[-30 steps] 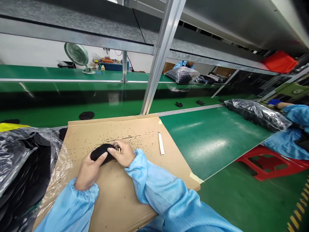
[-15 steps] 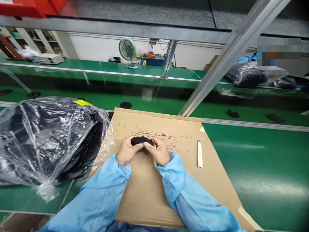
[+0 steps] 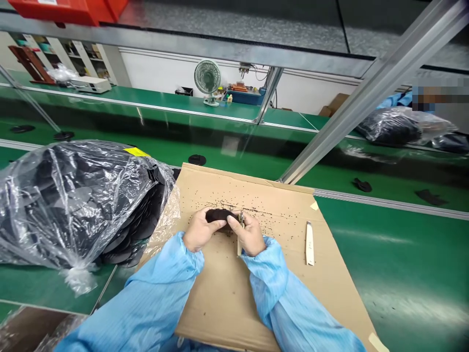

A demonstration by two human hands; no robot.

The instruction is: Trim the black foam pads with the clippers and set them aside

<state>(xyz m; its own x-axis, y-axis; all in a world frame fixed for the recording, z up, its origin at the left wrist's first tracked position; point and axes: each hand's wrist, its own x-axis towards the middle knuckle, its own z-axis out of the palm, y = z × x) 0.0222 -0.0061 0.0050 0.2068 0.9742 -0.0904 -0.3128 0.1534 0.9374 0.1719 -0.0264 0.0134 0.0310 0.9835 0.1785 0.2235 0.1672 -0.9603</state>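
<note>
Over the cardboard sheet (image 3: 212,303), both my hands hold a soft-looking black piece (image 3: 219,215) with a rounded upper edge. My left hand (image 3: 198,231) grips its left end, thumb along the near side. My right hand (image 3: 252,235) pinches the right end with its thumb on top. A slim tool (image 3: 240,247) with a shiny metal end and a pale lower part is also held in the right hand; its exact kind is unclear. Dark specks (image 3: 234,205) are scattered on the cardboard beyond the hands. To their right lies a narrow off-white strip (image 3: 309,244), apart from them.
A clear plastic bag (image 3: 73,205) full of flat black pieces bulges at the left, its open side against the cardboard. A slanting metal post (image 3: 330,117) rises behind the cardboard. Several black pieces, one a round piece (image 3: 197,160), lie on the green surface beyond.
The camera view has shifted, so the scene sits further right. Both hands keep their hold on the black piece, and more of the tool's pale lower part shows below the right thumb.
</note>
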